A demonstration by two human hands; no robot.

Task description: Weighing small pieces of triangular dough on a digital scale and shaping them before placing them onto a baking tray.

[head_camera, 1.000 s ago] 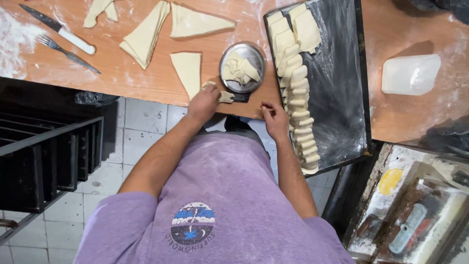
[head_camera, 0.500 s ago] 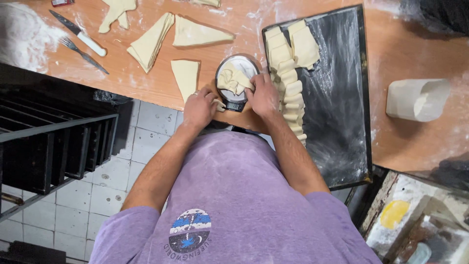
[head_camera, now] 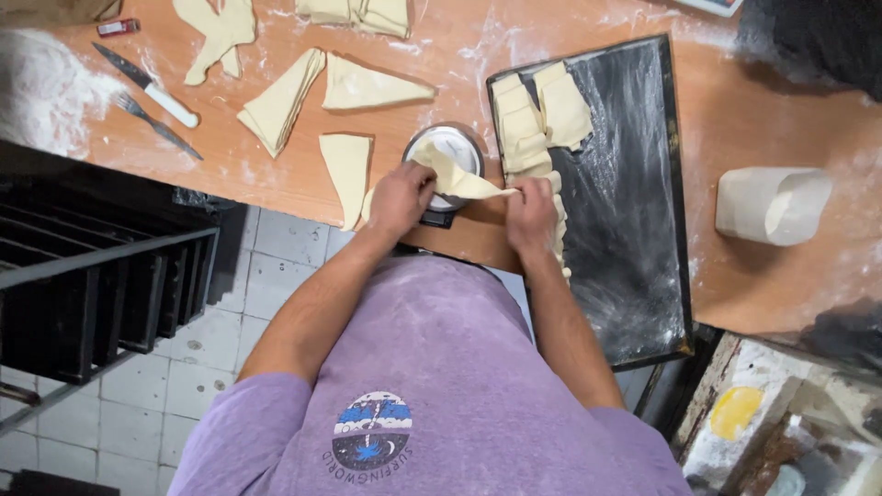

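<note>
Stretching a pale triangle of dough (head_camera: 464,179) between them, both hands work at the near edge of the floured wooden tabletop (head_camera: 735,119). The left hand (head_camera: 400,197) has its grip closed on the wide end of the triangle, just over a small round metal bowl (head_camera: 447,147) with a white inside; the right hand (head_camera: 531,211) pinches the narrow tip, fingers shut on it, beside the left edge of a dark baking tray (head_camera: 634,230). The dough piece hangs in the air between the two hands, partly covering the bowl.

On the tray, along its left side, lies a row of shaped dough pieces (head_camera: 533,129), touching one another. Left of the bowl a single dough triangle (head_camera: 347,165) lies flat on the tabletop, with a stack of triangles (head_camera: 280,103) and another lone triangle (head_camera: 367,87) farther back. A knife with a white handle (head_camera: 147,84) and a fork (head_camera: 156,124) lie near a heap of flour (head_camera: 41,96) at the far left. A white plastic cup (head_camera: 772,204) lies on its side to the right of the tray.
</note>
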